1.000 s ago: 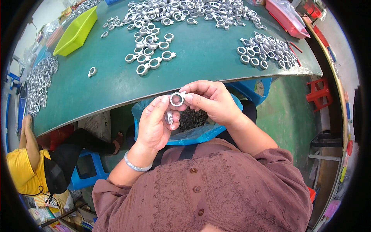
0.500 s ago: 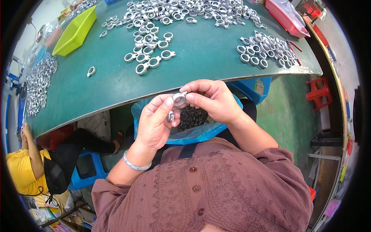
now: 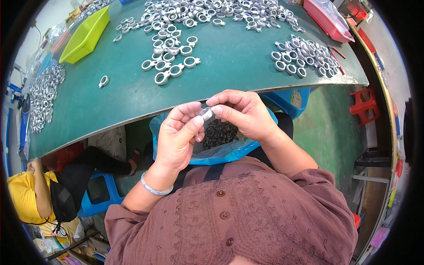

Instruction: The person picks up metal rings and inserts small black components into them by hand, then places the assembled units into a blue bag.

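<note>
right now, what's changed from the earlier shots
The metal ring, face-on before, has turned more edge-on between the left hand and right hand; the left hand's second piece now hardly shows. The co-worker's hand has drawn back toward the yellow shirt. The ring piles and yellow-green tray stayed put.

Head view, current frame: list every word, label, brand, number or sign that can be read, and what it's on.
No text is clear enough to quote.
White sack under the green table: faint marks, possibly print, too blurred to read.
Packages at lower left: any print is too small to read.
Metal ring in the right hand: no lettering visible.
</note>
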Tool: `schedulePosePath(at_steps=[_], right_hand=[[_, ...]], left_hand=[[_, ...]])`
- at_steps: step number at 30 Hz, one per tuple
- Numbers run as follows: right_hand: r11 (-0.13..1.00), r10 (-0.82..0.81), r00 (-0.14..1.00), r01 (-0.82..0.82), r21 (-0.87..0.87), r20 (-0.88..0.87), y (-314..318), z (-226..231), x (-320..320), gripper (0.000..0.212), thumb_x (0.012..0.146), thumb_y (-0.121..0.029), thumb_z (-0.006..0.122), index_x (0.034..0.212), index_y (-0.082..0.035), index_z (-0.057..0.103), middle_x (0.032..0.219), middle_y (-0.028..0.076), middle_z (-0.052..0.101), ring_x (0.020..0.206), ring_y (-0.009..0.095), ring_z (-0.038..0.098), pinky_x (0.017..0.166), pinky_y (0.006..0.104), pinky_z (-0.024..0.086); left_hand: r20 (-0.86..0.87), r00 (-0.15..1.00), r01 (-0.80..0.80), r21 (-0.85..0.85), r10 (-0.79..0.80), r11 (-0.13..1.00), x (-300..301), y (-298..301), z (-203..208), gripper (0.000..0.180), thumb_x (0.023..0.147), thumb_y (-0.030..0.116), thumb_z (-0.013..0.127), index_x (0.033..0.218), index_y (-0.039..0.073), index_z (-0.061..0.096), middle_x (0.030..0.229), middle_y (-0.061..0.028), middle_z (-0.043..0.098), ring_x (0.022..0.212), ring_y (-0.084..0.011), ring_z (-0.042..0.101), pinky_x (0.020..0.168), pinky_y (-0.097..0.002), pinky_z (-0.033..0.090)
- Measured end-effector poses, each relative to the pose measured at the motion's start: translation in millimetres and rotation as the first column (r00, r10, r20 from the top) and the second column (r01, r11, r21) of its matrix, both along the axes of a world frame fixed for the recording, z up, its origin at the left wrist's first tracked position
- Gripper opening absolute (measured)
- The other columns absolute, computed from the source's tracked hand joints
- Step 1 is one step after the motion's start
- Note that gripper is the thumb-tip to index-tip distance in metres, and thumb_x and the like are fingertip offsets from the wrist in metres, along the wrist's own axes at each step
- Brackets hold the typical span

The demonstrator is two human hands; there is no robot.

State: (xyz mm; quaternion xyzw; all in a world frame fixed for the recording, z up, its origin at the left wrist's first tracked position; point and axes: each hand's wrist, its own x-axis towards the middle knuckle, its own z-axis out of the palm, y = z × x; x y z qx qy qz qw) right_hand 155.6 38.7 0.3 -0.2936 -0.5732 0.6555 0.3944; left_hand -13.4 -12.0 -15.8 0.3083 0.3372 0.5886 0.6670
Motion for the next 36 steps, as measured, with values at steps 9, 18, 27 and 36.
schedulePosePath(at_steps=[9, 18, 27, 36], right_hand=[[1.000, -0.010, 0.998, 0.012, 0.024, -0.066, -2, 0, 0, 0.015, 0.082, -0.003, 0.058, 0.097, 0.001, 0.061, 0.087, 0.002, 0.062, 0.079, 0.006, 0.055, 0.072, 0.0207, 0.046], [0.999, -0.010, 0.992, 0.014, 0.029, -0.125, -1, -4, -4, 0.016, 0.082, 0.002, 0.055, 0.097, 0.002, 0.061, 0.087, 0.003, 0.061, 0.080, 0.008, 0.057, 0.074, 0.0219, 0.047], [0.998, 0.050, 0.999, -0.050, -0.031, 0.007, 0, -1, -5, 0.017, 0.083, -0.001, 0.056, 0.100, 0.001, 0.060, 0.084, 0.003, 0.061, 0.071, 0.007, 0.056, 0.066, 0.0207, 0.047], [0.893, -0.240, 0.937, 0.111, 0.436, 0.253, 21, 23, -7, 0.017, 0.080, -0.005, 0.059, 0.094, 0.002, 0.061, 0.078, 0.008, 0.063, 0.068, 0.010, 0.058, 0.062, 0.0237, 0.047]], left_hand=[[0.081, 0.997, -0.006, -0.021, 0.008, 1.000, -2, -2, 3, 0.024, 0.085, 0.009, 0.057, 0.107, 0.001, 0.053, 0.089, -0.0054, 0.059, 0.069, -0.0085, 0.053, 0.056, -0.0207, 0.044], [0.118, 0.993, 0.031, -0.044, -0.026, 0.999, -3, -2, 2, 0.019, 0.087, 0.011, 0.053, 0.103, 0.001, 0.054, 0.085, -0.0061, 0.060, 0.070, -0.0107, 0.058, 0.059, -0.0234, 0.050], [0.137, 0.989, 0.068, -0.086, -0.056, 0.994, -7, -3, 3, 0.017, 0.086, 0.009, 0.055, 0.102, 0.001, 0.054, 0.084, -0.0061, 0.060, 0.067, -0.0107, 0.058, 0.055, -0.0212, 0.049], [-0.274, 0.960, 0.029, -0.079, -0.050, 0.996, -2, 1, -12, 0.023, 0.082, 0.004, 0.057, 0.105, 0.001, 0.054, 0.090, -0.0053, 0.059, 0.076, -0.0085, 0.055, 0.067, -0.0221, 0.047]])
